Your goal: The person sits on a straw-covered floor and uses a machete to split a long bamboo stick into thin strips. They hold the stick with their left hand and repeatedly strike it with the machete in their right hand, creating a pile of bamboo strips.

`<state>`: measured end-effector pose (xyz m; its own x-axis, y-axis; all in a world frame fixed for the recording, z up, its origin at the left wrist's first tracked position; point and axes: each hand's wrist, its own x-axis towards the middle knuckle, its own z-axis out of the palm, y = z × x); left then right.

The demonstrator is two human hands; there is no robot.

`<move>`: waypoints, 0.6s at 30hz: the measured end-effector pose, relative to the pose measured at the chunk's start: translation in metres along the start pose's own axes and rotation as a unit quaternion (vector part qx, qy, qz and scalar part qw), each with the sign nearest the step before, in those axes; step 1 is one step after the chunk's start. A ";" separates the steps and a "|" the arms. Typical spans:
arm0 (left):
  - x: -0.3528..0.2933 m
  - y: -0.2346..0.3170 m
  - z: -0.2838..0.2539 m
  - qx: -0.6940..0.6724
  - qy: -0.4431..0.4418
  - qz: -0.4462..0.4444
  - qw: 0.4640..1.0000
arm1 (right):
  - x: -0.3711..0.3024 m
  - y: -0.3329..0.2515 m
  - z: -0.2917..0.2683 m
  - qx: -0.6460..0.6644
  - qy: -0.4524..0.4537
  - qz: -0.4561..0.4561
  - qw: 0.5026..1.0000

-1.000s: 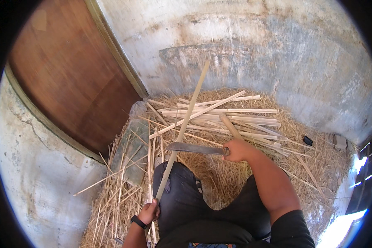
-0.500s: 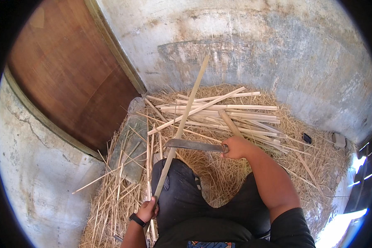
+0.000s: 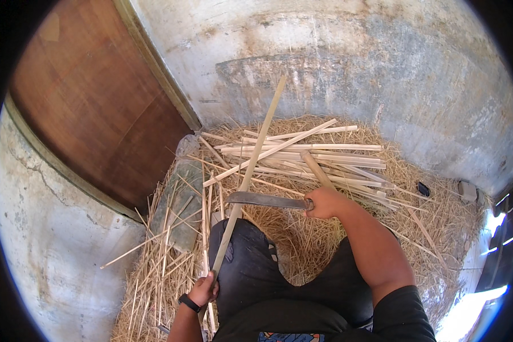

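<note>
My left hand (image 3: 203, 289) is closed round the lower end of a long, pale bamboo strip (image 3: 261, 136), which slants up and away past my left knee toward the wall. In my right hand (image 3: 326, 203) is a machete (image 3: 268, 199), gripped at its handle. Its dark blade points left and crosses the strip just beyond my knee; whether the edge bites into the strip I cannot tell. Part of a thick, pale wooden handle (image 3: 315, 166) sticks out past my right fist. Under the strip's middle lies a pile of split bamboo strips (image 3: 302, 149).
Straw and shavings (image 3: 290, 251) cover the floor around my legs. Several thin slivers (image 3: 165, 256) lie at left, over a greyish sack (image 3: 182, 228). A brown door (image 3: 97, 108) and a stained wall (image 3: 347, 62) stand close in front. A small black object (image 3: 423, 189) lies at right.
</note>
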<state>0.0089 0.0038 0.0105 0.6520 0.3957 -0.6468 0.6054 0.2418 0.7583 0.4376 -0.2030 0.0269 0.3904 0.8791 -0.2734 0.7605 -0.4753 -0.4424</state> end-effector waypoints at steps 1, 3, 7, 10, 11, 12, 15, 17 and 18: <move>0.000 0.001 -0.001 0.000 -0.006 0.000 1.000 | 0.000 0.001 0.001 -0.003 0.000 0.000 1.000; -0.001 0.001 -0.002 -0.004 -0.010 -0.001 1.000 | 0.000 -0.001 0.000 0.001 0.000 -0.004 1.000; 0.000 0.001 -0.002 -0.014 -0.015 -0.002 1.000 | 0.002 0.001 0.002 0.020 0.003 -0.017 1.000; 0.000 -0.001 -0.003 -0.015 -0.018 -0.003 1.000 | 0.002 -0.002 0.001 0.023 -0.003 -0.010 1.000; 0.000 0.000 -0.003 -0.013 -0.018 -0.002 1.000 | 0.001 -0.003 0.001 0.027 -0.005 -0.010 1.000; 0.000 0.000 -0.003 -0.011 -0.015 -0.001 1.000 | 0.000 -0.003 0.000 0.030 -0.006 -0.011 0.999; -0.001 0.002 -0.001 -0.007 -0.010 0.001 1.000 | 0.000 -0.002 0.002 0.035 -0.006 -0.012 0.999; 0.000 0.001 -0.002 -0.010 -0.010 -0.003 1.000 | 0.001 -0.002 0.003 0.036 -0.007 -0.010 0.999; 0.000 0.002 -0.002 -0.012 -0.011 -0.004 1.000 | 0.001 -0.002 0.003 0.037 -0.008 -0.007 0.999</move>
<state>0.0088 0.0060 0.0122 0.6578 0.3737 -0.6540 0.5998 0.2652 0.7549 0.4346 -0.2011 0.0252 0.3701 0.8856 -0.2806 0.7258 -0.4642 -0.5077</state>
